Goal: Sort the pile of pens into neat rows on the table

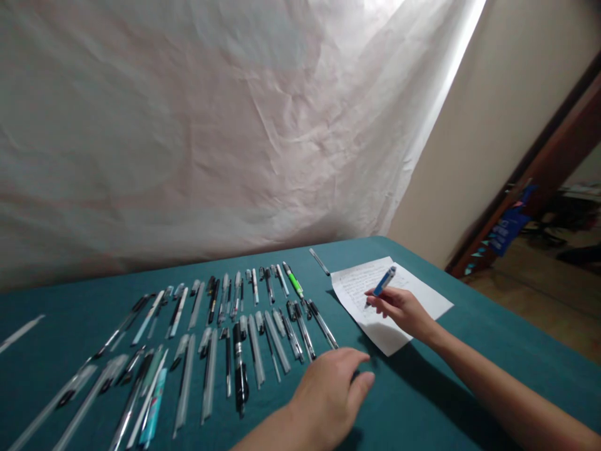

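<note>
My right hand [402, 308] grips a blue and white pen [385, 281], its tip low over a sheet of paper [429, 302] that bears several lines of handwriting. Above the front of the table hovers my left hand [331, 389], thumb and forefinger apart, with nothing visible between them. Nearest to it lie a clear pen with a black refill [323, 324] and other pen parts. A black pen [241, 371] is farther left.
Rows of pens, barrels, caps and refills cover the left and middle of the green tablecloth [300, 254]. A green pen [293, 280] lies in the back row, and a clear tube [319, 261] beside the paper. A pale sheet [225, 125] hangs behind.
</note>
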Demonstrator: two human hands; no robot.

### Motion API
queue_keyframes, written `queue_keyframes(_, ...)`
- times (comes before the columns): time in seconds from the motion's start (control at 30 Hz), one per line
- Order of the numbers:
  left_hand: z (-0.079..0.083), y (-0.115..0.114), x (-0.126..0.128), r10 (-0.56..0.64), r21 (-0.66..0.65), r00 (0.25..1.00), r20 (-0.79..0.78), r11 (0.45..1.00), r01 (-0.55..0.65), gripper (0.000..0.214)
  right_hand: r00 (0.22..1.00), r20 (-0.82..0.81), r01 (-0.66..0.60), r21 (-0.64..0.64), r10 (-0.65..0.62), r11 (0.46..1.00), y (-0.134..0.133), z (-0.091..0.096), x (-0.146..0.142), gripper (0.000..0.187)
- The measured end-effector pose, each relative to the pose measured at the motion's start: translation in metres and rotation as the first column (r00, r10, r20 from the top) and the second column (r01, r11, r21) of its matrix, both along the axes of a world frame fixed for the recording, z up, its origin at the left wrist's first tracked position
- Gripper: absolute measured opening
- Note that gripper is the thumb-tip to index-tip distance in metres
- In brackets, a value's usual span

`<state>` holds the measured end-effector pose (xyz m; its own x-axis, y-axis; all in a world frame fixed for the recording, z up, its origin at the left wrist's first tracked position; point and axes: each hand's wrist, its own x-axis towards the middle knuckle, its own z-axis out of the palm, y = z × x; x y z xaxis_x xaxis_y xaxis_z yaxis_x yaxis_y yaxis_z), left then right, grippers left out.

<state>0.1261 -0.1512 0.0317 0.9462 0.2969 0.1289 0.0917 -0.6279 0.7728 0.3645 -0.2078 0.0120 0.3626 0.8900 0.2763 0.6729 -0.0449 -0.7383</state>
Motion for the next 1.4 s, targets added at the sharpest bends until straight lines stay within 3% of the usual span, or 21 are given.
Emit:
queue_keyframes(0.13,-0.011,-0.015,0.02,-0.069,0.238,0.996,-0.06,0.968,0.082,0.047,0.995,-0.083,0.059,-0.03,-0.061,0.998,-0.012,-0.016,0.005,0.025)
queue_keyframes(0.33,-0.027,-0.025,0.051,-0.033,0.394,0.996,-0.087,0.917,0.065,0.063,0.985,-0.134,0.111,0.008,-0.109,0.994,-0.016,-0.031,0.003,0.018)
queue_keyframes(0.63,-0.044,-0.02,0.052,-0.021,0.414,0.992,-0.126,0.908,0.072,0.069,0.982,-0.134,0.137,0.029,-0.132,0.99,-0.017,-0.039,0.007,0.017)
queue_keyframes(0.87,-0.043,-0.019,0.055,-0.027,0.427,0.99,-0.136,0.9,0.083,0.072,0.993,-0.05,0.106,0.04,-0.104,0.994,-0.015,-0.035,0.008,0.015)
queue_keyframes(1.13,-0.044,-0.019,0.054,-0.029,0.424,0.992,-0.126,0.902,0.08,0.069,0.989,-0.077,0.132,0.035,-0.129,0.991,-0.016,-0.043,0.012,0.019)
queue_keyframes(1.4,-0.043,-0.019,0.054,-0.028,0.442,0.991,-0.132,0.893,0.084,0.07,0.992,-0.068,0.105,0.018,-0.103,0.994,-0.016,-0.039,0.008,0.017)
